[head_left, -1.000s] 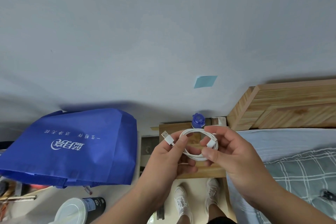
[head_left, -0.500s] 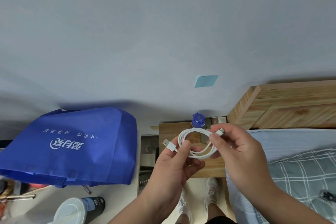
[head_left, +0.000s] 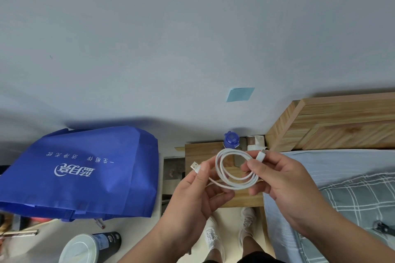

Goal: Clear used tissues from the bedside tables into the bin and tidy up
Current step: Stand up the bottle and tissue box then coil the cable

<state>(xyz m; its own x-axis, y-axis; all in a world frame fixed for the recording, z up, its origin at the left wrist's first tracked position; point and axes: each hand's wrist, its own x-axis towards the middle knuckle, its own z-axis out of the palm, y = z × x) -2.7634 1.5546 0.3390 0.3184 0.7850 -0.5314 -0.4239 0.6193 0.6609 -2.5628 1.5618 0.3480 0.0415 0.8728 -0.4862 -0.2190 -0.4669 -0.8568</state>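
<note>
Both hands hold a coiled white charging cable (head_left: 232, 186) above the wooden bedside table (head_left: 201, 151). My left hand (head_left: 198, 196) pinches the end with the USB plug, which sticks out to the left. My right hand (head_left: 280, 181) grips the other end and the right side of the loop. A blue-capped bottle (head_left: 231, 140) and a small white and brown pack (head_left: 255, 143) stand at the back of the table. No tissues or bin are visible.
A large blue fabric bag (head_left: 85, 173) lies on the surface to the left, with a white-lidded dark cup (head_left: 89, 247) in front of it. The bed (head_left: 342, 175), with its wooden headboard (head_left: 342, 124), is on the right. My white shoes (head_left: 245, 226) are on the floor below.
The coil has loosened and widened as my hands moved apart. My right hand slid to the cable's small-plug end, and the loop now hangs more open between both hands.
</note>
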